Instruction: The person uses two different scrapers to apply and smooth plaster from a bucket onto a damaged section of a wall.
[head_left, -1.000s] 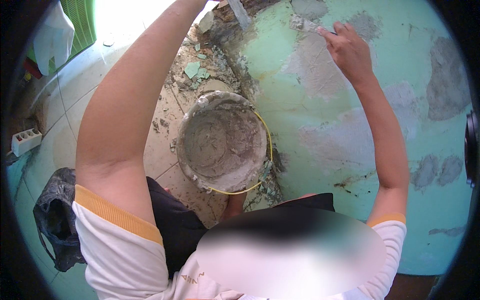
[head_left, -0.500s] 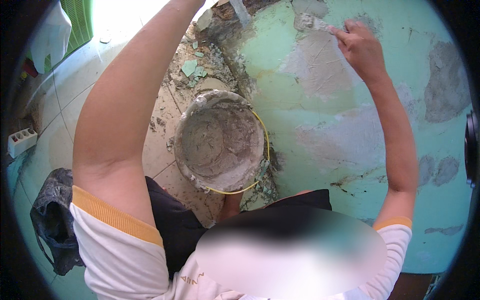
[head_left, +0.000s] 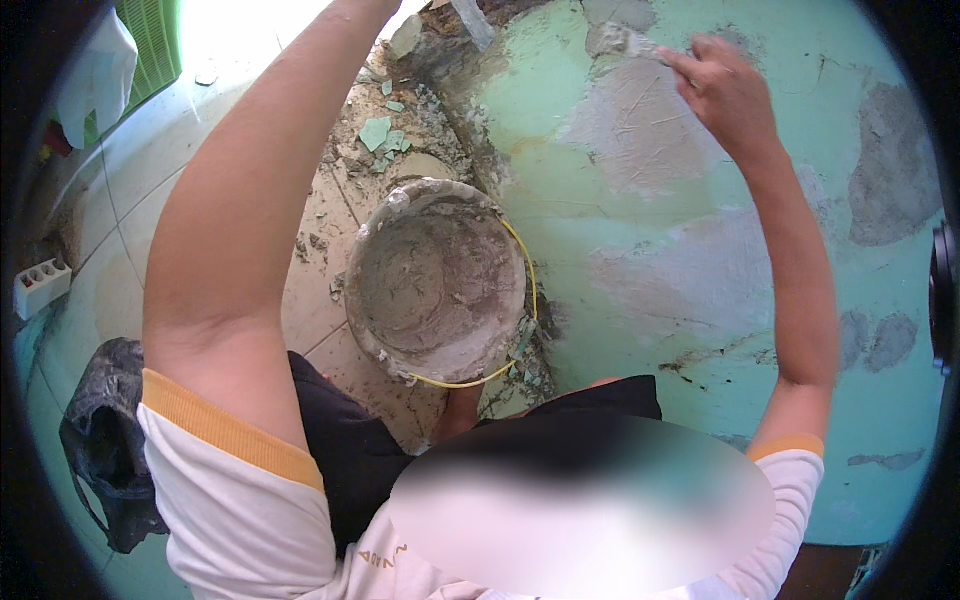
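Observation:
My right hand [head_left: 718, 85] grips a putty knife [head_left: 628, 40] smeared with grey paste, its blade over a grey patch near the top of the pale green wall [head_left: 550, 250]. My left arm [head_left: 245, 170] reaches up to the top edge, where the hand is cut off and its fingers are hidden; a pale strip [head_left: 470, 22] is near it at the crumbling wall edge. Below and between my arms stands a bucket [head_left: 420, 280], coated in grey mortar and with a thin layer inside, its yellow handle [head_left: 535, 270] hanging at the right side.
Green chips [head_left: 380, 133] and rubble lie on the tiled floor [head_left: 125, 225] along the wall base. At the left are a black bag [head_left: 110, 430], a white block with holes [head_left: 42, 288], a green slatted object [head_left: 150, 50] and a white plastic piece [head_left: 90, 75].
My right hand and putty knife have moved to the right; the movement is slight in the last half second. The bucket appears shifted slightly left with the view.

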